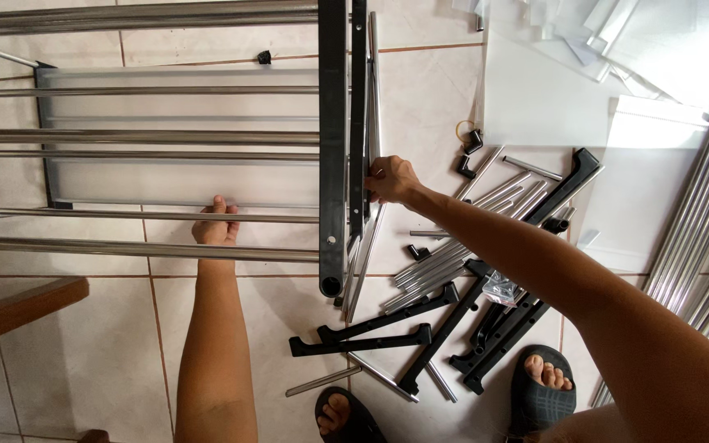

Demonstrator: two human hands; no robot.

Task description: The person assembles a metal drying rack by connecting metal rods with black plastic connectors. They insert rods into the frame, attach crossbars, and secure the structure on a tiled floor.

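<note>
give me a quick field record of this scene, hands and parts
setting: tiled floor, seen from above
left hand: grips a steel rod of the rack frame
right hand: fingers on the dark upright side bar
loose parts: black plastic brackets and short metal tubes by the feet
right edge: bundle of long steel tubes
feet: dark sandals

Both bare arms are being stretched forward and away from the body. The left hand (216,226) is being held palm down with the fingers curled over, closed in a grip, the forearm running straight up from below. The right hand (391,180) is being held further forward, its fingers pinched together, the arm coming in diagonally from the lower right.
</note>
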